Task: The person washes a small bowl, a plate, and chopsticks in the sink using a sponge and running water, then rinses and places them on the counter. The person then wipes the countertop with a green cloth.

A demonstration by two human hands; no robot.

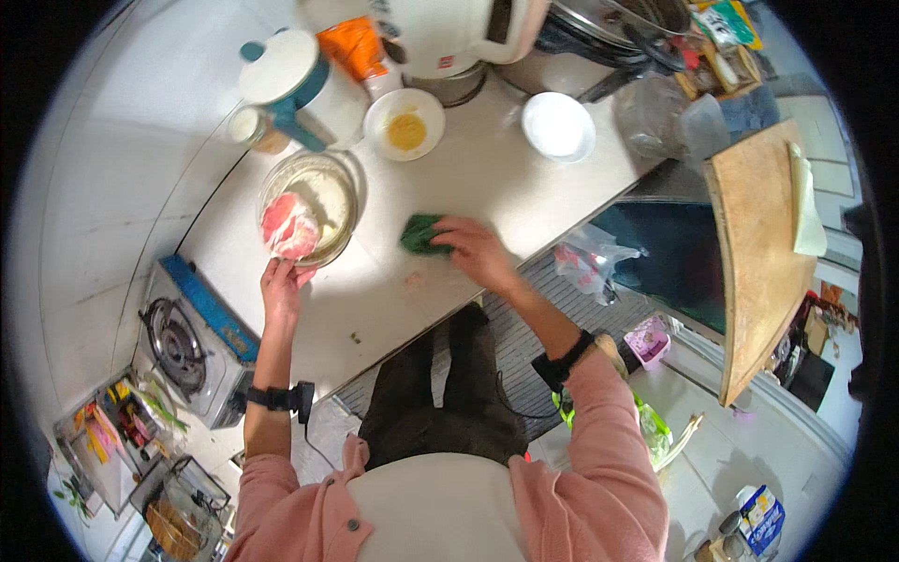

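Observation:
At the near rim of a round bowl (340,242), my left hand (282,284) pinches the edge with its fingers. A piece of raw meat (289,226), pink with white fat, rests in the bowl's left side and overlaps the rim. Whitish contents fill the rest of the bowl. On the light countertop (393,295), my right hand (477,253), slightly blurred, has its fingertips on a bunched dark green cloth (421,234). Small scraps (356,338) and a faint pinkish smear (413,279) lie nearer to me.
Behind stand a white bowl with yellow contents (407,132), another white bowl (559,127), a lidded pitcher (281,70), a jar (256,129) and a white appliance (449,35). A gas stove (204,344) is at left. A wooden board (758,260) stands upright at right.

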